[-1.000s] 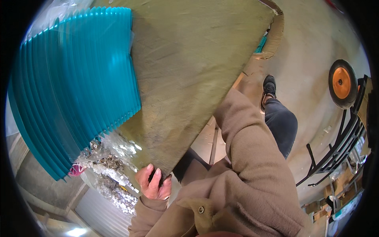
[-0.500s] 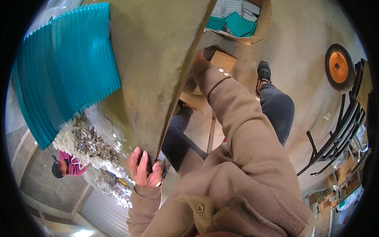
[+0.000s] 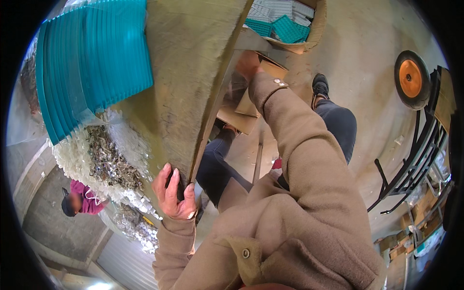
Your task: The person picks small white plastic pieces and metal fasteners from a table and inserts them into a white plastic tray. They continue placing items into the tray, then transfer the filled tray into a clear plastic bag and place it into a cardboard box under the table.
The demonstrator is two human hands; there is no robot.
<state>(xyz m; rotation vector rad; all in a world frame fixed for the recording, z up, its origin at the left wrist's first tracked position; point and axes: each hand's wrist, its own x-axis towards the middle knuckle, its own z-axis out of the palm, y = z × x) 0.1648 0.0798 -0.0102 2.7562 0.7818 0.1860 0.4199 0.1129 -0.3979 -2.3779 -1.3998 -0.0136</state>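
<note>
My left hand (image 3: 175,195) rests at the near corner of a worn tabletop (image 3: 181,87), its fingers spread over the edge and nothing in them. Below the table's right edge, my right hand (image 3: 247,65) reaches into an opened cardboard box (image 3: 249,104); its fingers are hidden, so whether it grips anything does not show. A greyish strip (image 3: 253,41) lies just beyond that hand, its kind unclear. On the table's left stands a stack of teal plastic sheets (image 3: 99,53), with a heap of small clear and whitish pieces (image 3: 104,154) beside it.
A carton (image 3: 316,34) of teal and grey plastic trays (image 3: 288,29) sits on the floor at the top. To the right is a black-framed cart (image 3: 411,169) with an orange-hubbed wheel (image 3: 411,79). A person (image 3: 79,200) in magenta is beyond the heap.
My right hand shows more fully beside the box, and the greyish strip has come into view. The teal stack appears farther right in the picture. My left hand stays at the table corner.
</note>
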